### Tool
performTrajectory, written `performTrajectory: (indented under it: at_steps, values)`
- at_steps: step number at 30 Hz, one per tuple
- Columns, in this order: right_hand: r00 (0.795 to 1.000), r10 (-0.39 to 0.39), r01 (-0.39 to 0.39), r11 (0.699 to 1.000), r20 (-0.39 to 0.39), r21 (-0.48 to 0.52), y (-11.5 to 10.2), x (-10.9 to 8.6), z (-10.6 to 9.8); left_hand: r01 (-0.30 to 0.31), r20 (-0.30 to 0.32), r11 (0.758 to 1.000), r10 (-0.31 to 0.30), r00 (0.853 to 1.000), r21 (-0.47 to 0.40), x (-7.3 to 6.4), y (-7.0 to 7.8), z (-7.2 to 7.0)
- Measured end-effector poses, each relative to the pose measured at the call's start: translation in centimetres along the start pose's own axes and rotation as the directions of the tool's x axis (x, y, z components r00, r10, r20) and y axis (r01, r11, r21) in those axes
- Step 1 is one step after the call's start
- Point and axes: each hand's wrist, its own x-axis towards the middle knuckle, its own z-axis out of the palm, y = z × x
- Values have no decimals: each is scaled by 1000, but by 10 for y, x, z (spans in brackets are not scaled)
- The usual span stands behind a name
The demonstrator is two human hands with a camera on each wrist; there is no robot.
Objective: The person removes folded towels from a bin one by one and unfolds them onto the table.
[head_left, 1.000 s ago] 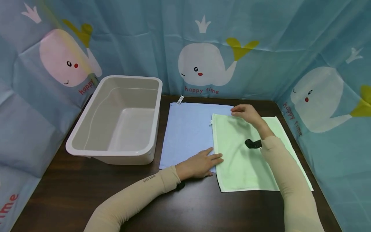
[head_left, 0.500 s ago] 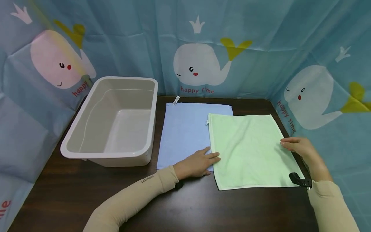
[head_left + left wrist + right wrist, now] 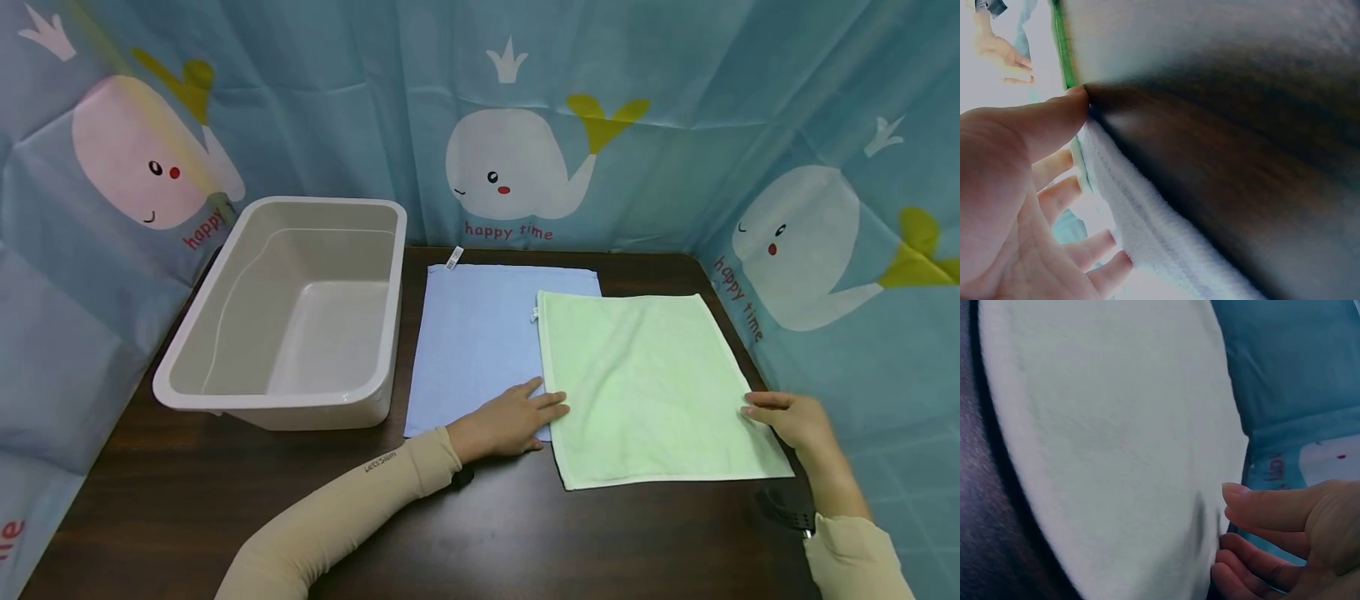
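A pale green towel (image 3: 652,392) lies spread on the table, its left part overlapping a light blue towel (image 3: 480,333). Across the boundary of the two rests my left hand (image 3: 513,421), fingers spread, fingertips on the green towel's left edge. In the left wrist view the thumb (image 3: 1054,122) extends to the towel edge. At the green towel's right edge is my right hand (image 3: 795,421), its fingertips at the cloth. The right wrist view has its thumb (image 3: 1266,509) and loosely bent fingers beside the edge, with a small crease in the cloth.
A grey-white plastic basin (image 3: 281,400) stands left of the towels, with nothing visible inside. Dark wooden table (image 3: 525,542) shows in front. A blue whale-print curtain (image 3: 337,150) encloses the back and sides. A white tag (image 3: 454,257) sticks out from the blue towel.
My right hand has moved from the green towel's top left area to its right edge, then down along that edge. The left hand has stayed in place. The head view has shifted slightly.
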Motion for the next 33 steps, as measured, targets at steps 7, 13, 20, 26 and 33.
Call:
performTrajectory:
  at_steps: [7, 13, 20, 26, 33]
  values:
    - [991, -47, 41, 998, -126, -44, 3, -4, 10, -3, -5, 1000, 3, 1000, -11, 0, 0, 1]
    - [979, -44, 26, 996, -199, -91, 4, -2, 15, -11, -7, 1000, 11, 1000, -11, -2, 1, -3]
    - [973, -83, 54, 989, -217, -137, 6, -7, 14, -10, 2, 1000, 10, 1000, -11, -3, 2, -5]
    - [945, -180, 116, 966, -275, -232, 3, -12, 17, 4, 12, 1000, -4, 1000, -2, -2, 2, -4]
    - [950, -135, 109, 988, -282, -105, -7, -9, 23, 0, 9, 1000, 0, 1000, 6, -2, 1, -3]
